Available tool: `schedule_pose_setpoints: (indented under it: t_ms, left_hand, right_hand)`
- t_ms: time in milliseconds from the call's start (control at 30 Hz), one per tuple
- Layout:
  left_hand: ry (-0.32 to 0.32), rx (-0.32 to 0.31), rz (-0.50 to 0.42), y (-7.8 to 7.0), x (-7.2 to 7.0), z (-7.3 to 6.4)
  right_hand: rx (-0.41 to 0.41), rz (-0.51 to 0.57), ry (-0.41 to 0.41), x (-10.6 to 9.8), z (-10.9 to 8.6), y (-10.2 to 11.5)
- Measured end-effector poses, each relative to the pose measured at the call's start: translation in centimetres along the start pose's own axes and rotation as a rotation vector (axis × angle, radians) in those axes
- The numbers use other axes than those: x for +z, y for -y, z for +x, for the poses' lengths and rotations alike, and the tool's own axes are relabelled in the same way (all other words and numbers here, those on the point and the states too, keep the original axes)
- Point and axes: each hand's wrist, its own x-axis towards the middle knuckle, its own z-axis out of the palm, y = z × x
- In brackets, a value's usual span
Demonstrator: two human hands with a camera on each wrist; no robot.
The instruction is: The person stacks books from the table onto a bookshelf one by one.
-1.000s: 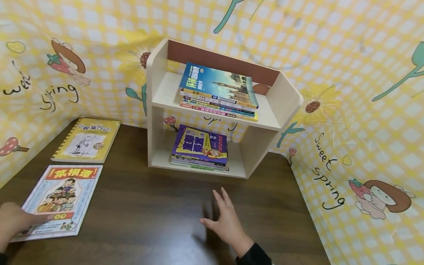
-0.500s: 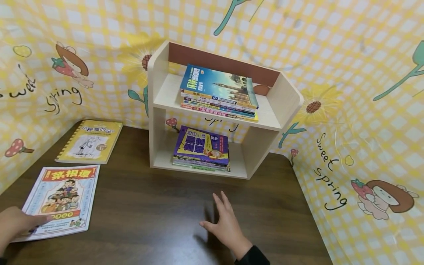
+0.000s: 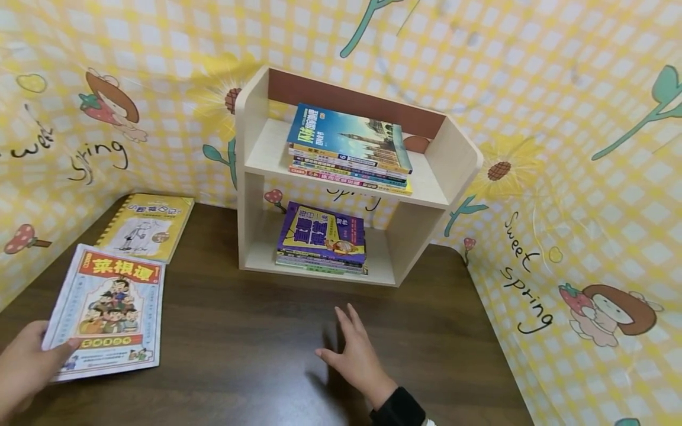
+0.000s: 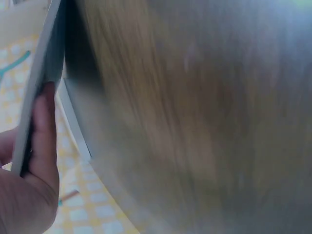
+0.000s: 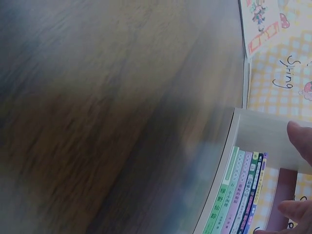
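My left hand [image 3: 32, 367] grips the lower left corner of a light blue book with a red title band [image 3: 114, 313], thumb on the cover. In the left wrist view the book [image 4: 41, 63] appears edge-on, fingers [image 4: 44, 141] behind it, raised off the table. Its top edge overlaps a yellow spiral-look book [image 3: 149, 228] lying at the table's back left. My right hand [image 3: 357, 358] hovers over the table in front of the shelf, fingers spread, holding nothing. In the right wrist view, fingertips [image 5: 297, 209] show at the right edge.
A two-tier wooden shelf [image 3: 426, 183] stands at the back of the dark table [image 3: 240, 355]. Stacked books [image 3: 351, 136] lie on its upper tier, and a purple-topped stack [image 3: 325, 236] on the lower. Yellow checked cloth [image 3: 575, 177] walls the table in.
My left hand has lifted the light blue book from the table and brought it slightly up and right, now overlapping the yellow book. The right hand has barely moved.
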Motion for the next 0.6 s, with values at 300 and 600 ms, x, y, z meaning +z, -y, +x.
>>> schedule_pose_setpoints:
  t_ms: [300,600]
  left_hand:
    - [0.028,-0.091,-0.004,-5.8,3.1,-2.8]
    - [0.064,0.054,-0.241,-10.7,7.7,-5.0]
  right_hand:
    - [-0.008,0.029,-0.003,0.8,0.2,0.9]
    - [0.01,0.198,0.001,1.3,0.3,2.3]
